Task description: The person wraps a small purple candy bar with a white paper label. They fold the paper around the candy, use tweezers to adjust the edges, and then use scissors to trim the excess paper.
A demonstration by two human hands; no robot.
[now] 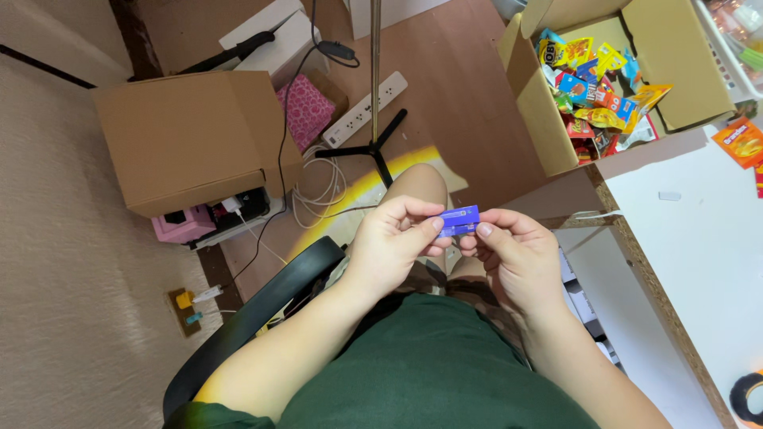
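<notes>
A small purple packet point(458, 220), flat and rectangular, is pinched between both my hands above my lap. My left hand point(393, 242) holds its left end with thumb and fingers. My right hand point(517, 254) grips its right end, thumb pressed on top. I am seated, wearing a green top, and my knee shows just beyond the packet.
An open cardboard box point(548, 119) full of colourful snack packets stands at the upper right. A white desk point(707, 238) runs along the right, with an orange packet point(741, 141) on it. A closed cardboard box point(191, 143), a power strip point(364, 109) and a tripod stand point(375, 119) sit on the floor ahead. A black chair arm point(254, 318) curves at my left.
</notes>
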